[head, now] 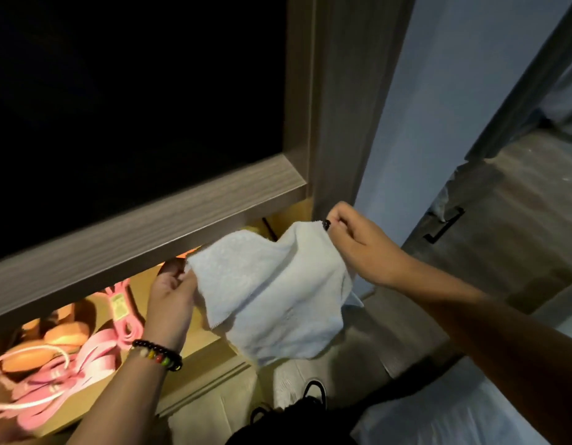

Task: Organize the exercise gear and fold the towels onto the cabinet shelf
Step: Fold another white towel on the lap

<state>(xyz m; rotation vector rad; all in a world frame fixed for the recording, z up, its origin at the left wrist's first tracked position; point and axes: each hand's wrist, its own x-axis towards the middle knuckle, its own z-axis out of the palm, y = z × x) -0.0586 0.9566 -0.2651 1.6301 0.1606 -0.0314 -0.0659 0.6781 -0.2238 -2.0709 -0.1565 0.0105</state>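
A person holds a white towel (271, 293) stretched in the air between both hands, just in front of an open cabinet. The left hand (172, 293) pinches one upper corner of the cloth, fingers curled round the edge. The right hand (352, 242) pinches the opposite corner between thumb and fingertips, held a little higher. The towel sags in the middle and hangs below both hands, its lower edge loose and uneven.

Judging from this, the step in hand is the first fold. To do it well, the hands should pull apart until the top edge is taut, then bring corner to corner so the edges match before the cloth goes onto the shelf.

Beyond the left hand lies the lit cabinet shelf (194, 345), a tan surface. To the left of that hand the shelf already carries pink resistance bands (124, 316) and orange gear (66, 335), blurred. The bare stretch of shelf sits behind and under the towel.

Directly above the hands runs a thick wooden shelf edge (149, 226), so headroom looks low; the towel probably has to go in flat. Just beyond the right hand stands the upright cabinet frame (339, 123), limiting sideways room there. Below the hands, something dark sits on the floor, too unclear to name.
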